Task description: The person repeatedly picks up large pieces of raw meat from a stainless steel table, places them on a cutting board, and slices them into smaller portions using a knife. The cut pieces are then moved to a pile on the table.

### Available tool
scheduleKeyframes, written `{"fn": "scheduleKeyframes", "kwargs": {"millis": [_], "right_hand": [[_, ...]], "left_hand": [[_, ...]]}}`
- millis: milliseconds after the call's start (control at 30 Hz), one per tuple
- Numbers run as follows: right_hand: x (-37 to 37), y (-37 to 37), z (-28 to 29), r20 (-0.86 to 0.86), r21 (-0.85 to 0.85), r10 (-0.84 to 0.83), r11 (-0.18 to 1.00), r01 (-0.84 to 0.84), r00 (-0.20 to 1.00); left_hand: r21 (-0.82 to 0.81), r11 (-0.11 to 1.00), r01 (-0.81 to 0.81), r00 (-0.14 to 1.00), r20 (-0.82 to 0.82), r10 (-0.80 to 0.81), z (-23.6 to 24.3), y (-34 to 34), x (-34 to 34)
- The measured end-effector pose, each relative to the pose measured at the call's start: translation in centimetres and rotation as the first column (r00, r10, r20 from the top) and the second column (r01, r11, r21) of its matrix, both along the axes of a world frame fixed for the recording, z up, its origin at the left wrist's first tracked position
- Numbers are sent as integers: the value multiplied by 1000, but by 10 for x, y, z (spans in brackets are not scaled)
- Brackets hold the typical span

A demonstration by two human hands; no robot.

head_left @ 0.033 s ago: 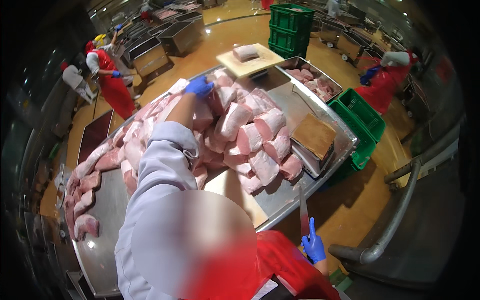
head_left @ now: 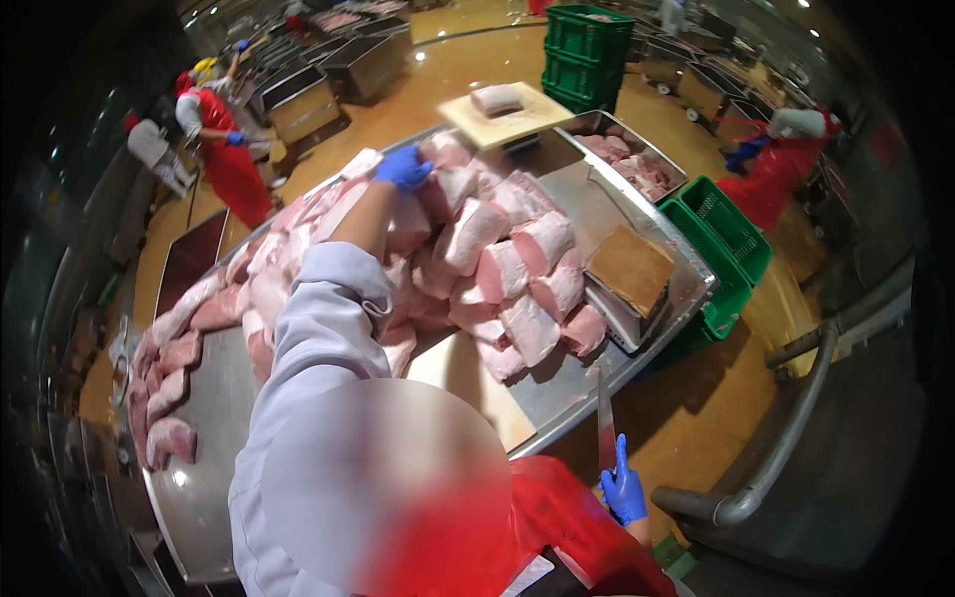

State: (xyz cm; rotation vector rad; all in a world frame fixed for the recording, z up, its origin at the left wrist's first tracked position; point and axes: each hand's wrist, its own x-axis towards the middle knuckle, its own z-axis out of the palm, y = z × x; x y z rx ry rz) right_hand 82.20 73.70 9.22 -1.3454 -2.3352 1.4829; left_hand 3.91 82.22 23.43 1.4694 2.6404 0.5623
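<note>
Meat (head_left: 470,237) heaped on a table (head_left: 221,408) is apparently being selected by the left hand (head_left: 403,168), its grip unclear; a knife (head_left: 606,430) is clasped by the right hand (head_left: 624,494); a firm hold seems needed next.

The left hand (head_left: 403,169) wears a smooth, rubbery glove (head_left: 410,162) over moist, faintly glossy meat (head_left: 476,234); behind it, a matt cloth sleeve (head_left: 331,313). Ahead of the right hand (head_left: 624,495): smooth metal knife (head_left: 605,428), shiny metal table (head_left: 224,408), plastic crate (head_left: 741,261).
</note>
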Motion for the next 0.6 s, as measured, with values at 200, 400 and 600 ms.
{"fn": "scheduleKeyframes", "kwargs": {"millis": [200,400,600], "right_hand": [[-18,-12,-9,-152,-97,57,993,-72,987],[-122,6,20,-87,-66,339,936,-345,937],[-227,-29,19,-108,-23,467,881,-472,878]], "left_hand": [[554,788,270,962,-192,-194,-27,-143,175],[543,818,-189,974,1,225,-109,-414,216],[427,582,-693,686,141,714,-185,-649,141]]}}
